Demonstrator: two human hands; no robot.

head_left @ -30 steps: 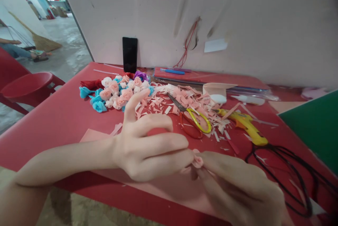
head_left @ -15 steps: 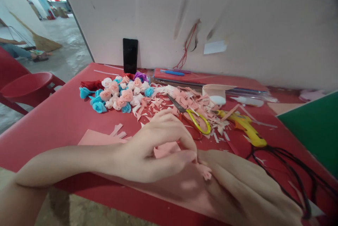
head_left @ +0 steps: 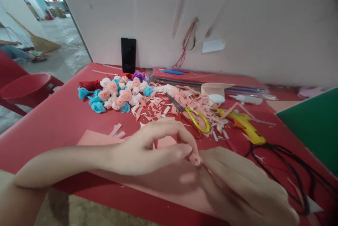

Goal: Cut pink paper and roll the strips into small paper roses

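Both hands meet over a pink paper sheet (head_left: 95, 137) at the front of the red table (head_left: 52, 120). My left hand (head_left: 148, 148) pinches a small pink paper rose (head_left: 195, 158) between thumb and fingertips. My right hand (head_left: 243, 187) has its fingers closed on the same rose from the right and below. Part of the rose is hidden between the fingers.
A pile of pink, white and blue paper roses (head_left: 116, 94) lies at the back left, paper scraps (head_left: 169, 102) beside it. Yellow-handled scissors (head_left: 194, 118), a yellow glue gun (head_left: 244, 124) with black cord (head_left: 285, 159), a black phone (head_left: 128, 54), a green board (head_left: 314, 124) and a red stool (head_left: 26, 87) surround them.
My left fingers, spread one second ago, have curled into a pinch on the rose. The rose sits a little higher between the fingertips than half a second ago.
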